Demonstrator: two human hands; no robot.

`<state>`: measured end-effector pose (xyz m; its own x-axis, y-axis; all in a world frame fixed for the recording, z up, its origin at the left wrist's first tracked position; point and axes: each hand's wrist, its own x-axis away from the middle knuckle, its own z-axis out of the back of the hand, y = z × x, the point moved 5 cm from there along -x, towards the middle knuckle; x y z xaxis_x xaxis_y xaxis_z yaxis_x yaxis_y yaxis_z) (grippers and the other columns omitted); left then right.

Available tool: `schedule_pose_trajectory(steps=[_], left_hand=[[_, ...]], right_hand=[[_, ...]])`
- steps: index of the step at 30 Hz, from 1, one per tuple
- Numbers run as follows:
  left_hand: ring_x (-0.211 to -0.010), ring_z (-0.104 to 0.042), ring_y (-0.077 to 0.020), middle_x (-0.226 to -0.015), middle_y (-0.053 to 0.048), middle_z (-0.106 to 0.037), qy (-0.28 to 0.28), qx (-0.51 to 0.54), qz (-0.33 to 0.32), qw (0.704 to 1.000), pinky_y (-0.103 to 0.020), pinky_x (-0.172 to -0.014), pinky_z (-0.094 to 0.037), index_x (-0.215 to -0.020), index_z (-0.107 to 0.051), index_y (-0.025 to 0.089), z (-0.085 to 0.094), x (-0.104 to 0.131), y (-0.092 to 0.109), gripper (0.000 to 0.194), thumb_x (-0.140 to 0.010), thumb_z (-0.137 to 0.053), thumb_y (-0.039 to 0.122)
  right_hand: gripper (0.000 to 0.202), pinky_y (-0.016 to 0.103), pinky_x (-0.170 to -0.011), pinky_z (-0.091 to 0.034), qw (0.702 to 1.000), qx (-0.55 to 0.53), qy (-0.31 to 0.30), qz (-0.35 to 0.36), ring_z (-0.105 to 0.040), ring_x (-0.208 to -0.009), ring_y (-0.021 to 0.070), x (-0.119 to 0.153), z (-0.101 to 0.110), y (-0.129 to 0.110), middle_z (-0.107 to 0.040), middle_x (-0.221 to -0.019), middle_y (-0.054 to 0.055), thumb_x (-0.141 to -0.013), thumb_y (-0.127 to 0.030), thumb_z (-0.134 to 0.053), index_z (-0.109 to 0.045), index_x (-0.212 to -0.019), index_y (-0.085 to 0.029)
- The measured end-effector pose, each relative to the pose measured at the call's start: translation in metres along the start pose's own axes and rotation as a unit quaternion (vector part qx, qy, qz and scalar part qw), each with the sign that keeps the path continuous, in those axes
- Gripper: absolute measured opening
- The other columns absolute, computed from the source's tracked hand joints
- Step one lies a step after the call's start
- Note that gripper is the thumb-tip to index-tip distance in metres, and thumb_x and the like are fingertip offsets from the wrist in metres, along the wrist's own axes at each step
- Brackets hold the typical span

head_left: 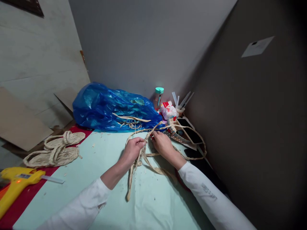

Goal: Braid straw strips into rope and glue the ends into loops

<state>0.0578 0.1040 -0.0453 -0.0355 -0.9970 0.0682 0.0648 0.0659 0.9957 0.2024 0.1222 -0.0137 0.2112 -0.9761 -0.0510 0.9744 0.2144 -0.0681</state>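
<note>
My left hand [134, 150] is closed, with thumb and fingers pinching a braided cord of pale dried plant fibre [142, 153]. Loose flat strands hang from the cord below the fingers, and one long end lies toward me on the cloth. My right hand [165, 146] is also closed, just right of the cord. A small red bit shows at its fingertips, but what it grips is mostly hidden. From the braid a long loop [205, 150] curves out to the right, behind and past my right hand.
A blue plastic bag [107, 105] with fibre strips on it lies at the back. Woven fibre sandals [63, 155] and a yellow glue gun [24, 179] are at left. Behind my right hand stand a teal-lidded jar [159, 95], a cup of glue sticks [180, 110] and a phone [189, 129].
</note>
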Motion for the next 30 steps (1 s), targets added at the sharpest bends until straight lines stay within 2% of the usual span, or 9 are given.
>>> schedule_pose_trajectory(steps=[2, 9, 12, 15, 17, 19, 24, 27, 30], left_hand=[[-0.047, -0.048, -0.0117, -0.054, 0.002, -0.058, -0.007, -0.036, -0.014, 0.999, -0.022, -0.046, -0.033, -0.071, -0.069, 0.016, -0.002, -0.001, -0.002, 0.016, -0.069, -0.064, 0.031], [-0.066, -0.063, -0.0182, -0.068, -0.002, -0.071, -0.008, -0.142, -0.039, 0.989, -0.028, -0.066, -0.046, -0.074, -0.073, 0.017, -0.007, -0.005, -0.002, 0.019, -0.075, -0.060, 0.031], [-0.072, -0.067, -0.0204, -0.079, -0.005, -0.076, 0.005, -0.187, -0.051, 0.981, -0.030, -0.073, -0.049, -0.087, -0.076, 0.016, -0.014, -0.007, 0.008, 0.023, -0.078, -0.057, 0.027], [-0.092, -0.069, -0.0225, -0.103, -0.009, -0.076, 0.016, -0.230, -0.077, 0.970, -0.031, -0.085, -0.049, -0.107, -0.075, 0.016, -0.026, -0.009, 0.021, 0.035, -0.081, -0.053, 0.017], [-0.106, -0.066, -0.0234, -0.116, -0.012, -0.073, 0.015, -0.257, -0.097, 0.961, -0.031, -0.095, -0.045, -0.115, -0.072, 0.016, -0.035, -0.010, 0.027, 0.041, -0.080, -0.051, 0.012], [-0.111, -0.065, -0.0247, -0.118, -0.012, -0.072, 0.004, -0.284, -0.111, 0.952, -0.032, -0.098, -0.044, -0.115, -0.072, 0.017, -0.042, -0.010, 0.029, 0.042, -0.080, -0.051, 0.009], [-0.101, -0.068, -0.0265, -0.105, -0.011, -0.076, -0.020, -0.323, -0.127, 0.938, -0.034, -0.091, -0.047, -0.105, -0.077, 0.023, -0.040, -0.011, 0.025, 0.039, -0.080, -0.049, 0.009], [-0.098, -0.069, -0.0272, -0.102, -0.011, -0.077, -0.018, -0.329, -0.122, 0.936, -0.035, -0.089, -0.047, -0.108, -0.076, 0.023, -0.032, -0.015, 0.021, 0.040, -0.081, -0.049, 0.011], [-0.098, -0.068, -0.0278, -0.105, -0.012, -0.076, -0.011, -0.322, -0.109, 0.940, -0.035, -0.089, -0.047, -0.112, -0.075, 0.021, -0.027, -0.019, 0.017, 0.040, -0.082, -0.050, 0.013]], right_hand=[[0.026, 0.032, -0.075, -0.039, 1.000, 0.007, 0.008, -0.018, -0.063, -0.095, 0.0269, 0.000, 0.001, 0.006, -0.069, -0.102, 0.016, -0.091, -0.016, -0.052, -0.061, -0.114, -0.010], [0.022, 0.034, -0.077, -0.035, 0.998, -0.001, 0.064, -0.021, -0.055, -0.102, 0.0281, 0.009, 0.007, 0.025, -0.068, -0.099, 0.012, -0.094, -0.021, -0.050, -0.072, -0.092, -0.017], [0.022, 0.030, -0.073, -0.035, 0.996, -0.018, 0.083, -0.008, -0.057, -0.092, 0.0227, 0.016, 0.006, 0.029, -0.067, -0.090, 0.009, -0.094, -0.021, -0.051, -0.073, -0.091, -0.019], [0.022, 0.028, -0.066, -0.035, 0.994, -0.030, 0.105, 0.003, -0.057, -0.082, 0.0191, 0.024, 0.003, 0.026, -0.066, -0.085, 0.007, -0.095, -0.020, -0.051, -0.073, -0.094, -0.018], [0.025, 0.029, -0.064, -0.034, 0.992, -0.031, 0.119, 0.013, -0.056, -0.080, 0.0194, 0.029, 0.003, 0.020, -0.065, -0.086, 0.009, -0.096, -0.020, -0.048, -0.073, -0.093, -0.017], [0.026, 0.031, -0.068, -0.034, 0.991, -0.032, 0.127, 0.038, -0.054, -0.085, 0.0214, 0.033, 0.005, 0.013, -0.065, -0.089, 0.010, -0.096, -0.018, -0.046, -0.072, -0.090, -0.016], [0.023, 0.037, -0.088, -0.033, 0.987, -0.071, 0.116, 0.084, -0.051, -0.105, 0.0263, 0.024, 0.015, 0.002, -0.065, -0.108, 0.013, -0.094, -0.017, -0.048, -0.070, -0.094, -0.017], [0.022, 0.038, -0.089, -0.036, 0.987, -0.123, 0.085, 0.055, -0.056, -0.101, 0.0250, 0.009, 0.017, 0.007, -0.065, -0.103, 0.013, -0.093, -0.015, -0.048, -0.069, -0.090, -0.016], [0.015, 0.038, -0.084, -0.044, 0.980, -0.199, 0.024, 0.004, -0.061, -0.092, 0.0216, -0.008, 0.013, 0.016, -0.066, -0.094, 0.009, -0.093, -0.021, -0.055, -0.067, -0.090, -0.014]])
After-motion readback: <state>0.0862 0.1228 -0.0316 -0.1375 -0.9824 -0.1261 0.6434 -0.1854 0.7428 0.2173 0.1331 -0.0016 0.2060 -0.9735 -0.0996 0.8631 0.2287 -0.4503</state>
